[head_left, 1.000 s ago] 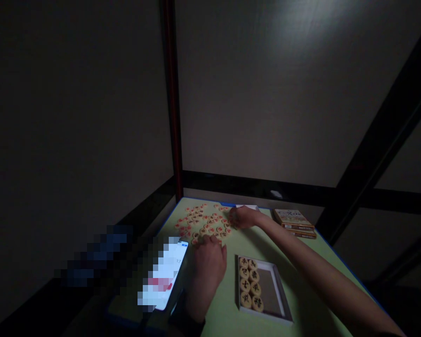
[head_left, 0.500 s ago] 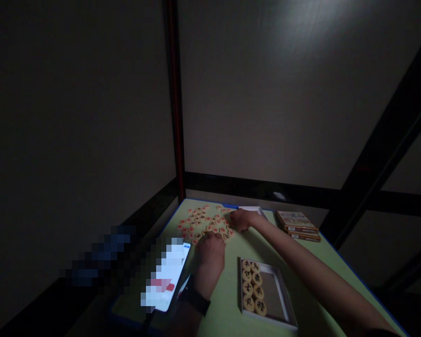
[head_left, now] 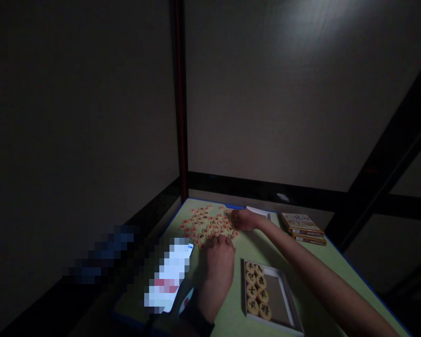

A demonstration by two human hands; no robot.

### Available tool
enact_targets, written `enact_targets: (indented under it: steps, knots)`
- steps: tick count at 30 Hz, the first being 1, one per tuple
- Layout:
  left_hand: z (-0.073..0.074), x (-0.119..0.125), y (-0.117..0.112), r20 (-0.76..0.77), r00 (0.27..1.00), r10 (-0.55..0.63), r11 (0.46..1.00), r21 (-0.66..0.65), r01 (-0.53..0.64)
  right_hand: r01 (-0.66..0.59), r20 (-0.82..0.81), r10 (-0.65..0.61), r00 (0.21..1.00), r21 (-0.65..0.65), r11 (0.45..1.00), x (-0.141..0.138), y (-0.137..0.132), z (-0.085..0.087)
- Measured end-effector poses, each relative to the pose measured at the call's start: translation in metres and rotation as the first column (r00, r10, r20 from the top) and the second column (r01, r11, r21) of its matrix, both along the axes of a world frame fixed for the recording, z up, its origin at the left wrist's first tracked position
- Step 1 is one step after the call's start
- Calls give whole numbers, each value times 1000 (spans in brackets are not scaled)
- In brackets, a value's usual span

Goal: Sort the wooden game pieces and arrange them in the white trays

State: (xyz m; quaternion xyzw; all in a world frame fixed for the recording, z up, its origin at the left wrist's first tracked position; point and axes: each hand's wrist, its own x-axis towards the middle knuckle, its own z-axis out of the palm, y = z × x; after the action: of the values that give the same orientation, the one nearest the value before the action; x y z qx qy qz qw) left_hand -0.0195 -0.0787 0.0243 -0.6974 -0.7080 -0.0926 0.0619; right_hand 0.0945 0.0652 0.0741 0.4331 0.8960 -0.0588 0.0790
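The left hand [head_left: 219, 262] has a dark wristband [head_left: 196, 319], perhaps a watch strap, around its wrist. The right hand [head_left: 243, 219] and its long forearm are bare.

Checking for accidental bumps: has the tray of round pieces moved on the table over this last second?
No. The tray keeps the same spacing from the stacked boxes beyond it; only the camera view has shifted.
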Motion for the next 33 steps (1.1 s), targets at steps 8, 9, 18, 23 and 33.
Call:
enact_targets:
  steps: [8,9,18,23,33]
  knots:
    - [-11,-15,-4,27,999,28,998,-57,-26,-42,-114,34,993,-70,997,5,-27,-14]
    - [-11,-17,-1,25,1000,3,999,-54,-1,-50,-140,43,989,-49,998,4,-29,-18]
    - [-5,-17,20,54,996,-74,994,-80,78,-51,-193,53,980,14,999,3,-28,-26]
    - [-6,-16,18,60,994,-94,995,-31,96,-49,-195,54,979,30,998,5,-25,-27]
    - [-6,-6,-24,191,970,147,984,70,-163,-43,-214,50,975,36,998,5,-25,-18]
